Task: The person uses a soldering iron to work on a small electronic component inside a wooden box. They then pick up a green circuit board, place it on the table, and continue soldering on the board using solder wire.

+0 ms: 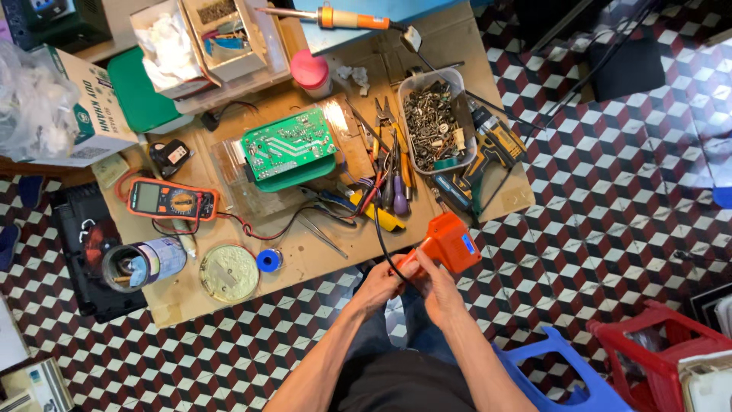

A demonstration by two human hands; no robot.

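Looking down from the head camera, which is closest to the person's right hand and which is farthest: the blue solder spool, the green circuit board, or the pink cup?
Measured from the right hand, which grips the orange soldering gun:
1. Blue solder spool, on the board to the hand's left, near the board's front edge.
2. Green circuit board, farther up, at the middle of the board.
3. Pink cup, at the far edge, beside the clear plastic boxes.

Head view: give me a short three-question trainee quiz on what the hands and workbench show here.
1. True or false: both hands grip the orange soldering gun.
2. Which lies nearest the green circuit board? A) the orange multimeter B) the blue stool C) the red stool
3. What fills the clear plastic tub?

Key: 1. True: left hand and right hand hold its handle. 2. A. 3. Screws and small metal parts.
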